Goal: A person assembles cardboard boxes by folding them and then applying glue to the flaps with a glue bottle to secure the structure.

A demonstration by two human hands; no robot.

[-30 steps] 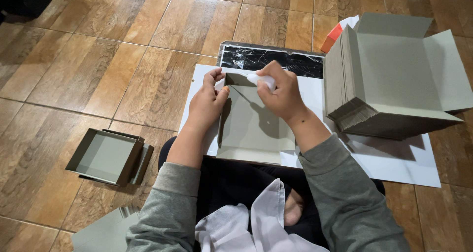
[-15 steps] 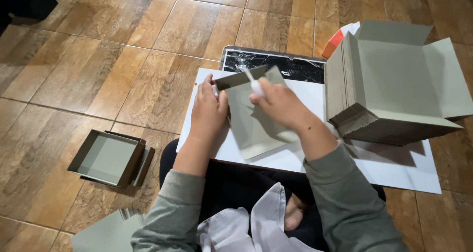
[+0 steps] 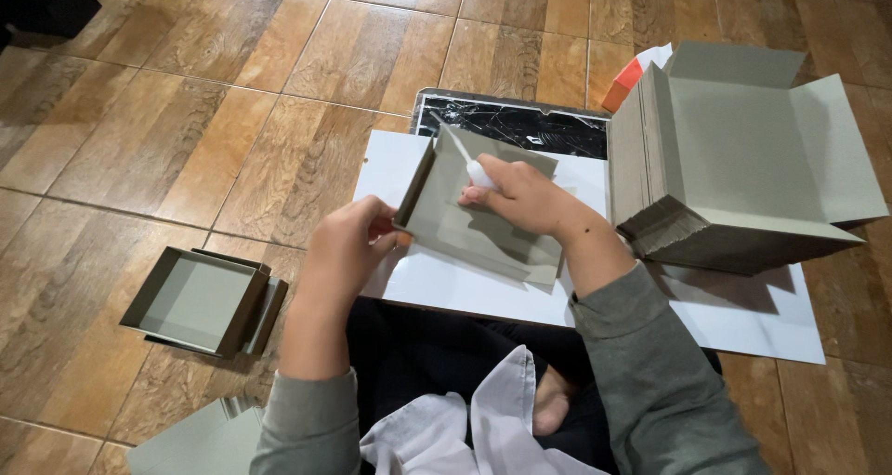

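A flat grey cardboard box blank (image 3: 474, 224) with one side flap folded up is held tilted above a white sheet (image 3: 483, 284). My left hand (image 3: 346, 247) grips its left raised flap at the near corner. My right hand (image 3: 520, 194) rests on the card's inner face and holds a small white glue bottle (image 3: 476, 170), its thin nozzle pointing up-left toward the far left corner.
A tall stack of grey card blanks (image 3: 734, 168) stands at the right, flaps spread. Behind lies a black marbled board (image 3: 520, 122) and an orange item (image 3: 621, 92). Finished grey trays (image 3: 200, 300) sit on the wood floor at left; another grey card (image 3: 190, 442) at bottom left.
The card has been turned and tilted; the raised flap went from the far edge to the left side. My left hand slid down to the near-left corner; my right moved onto the card's middle.
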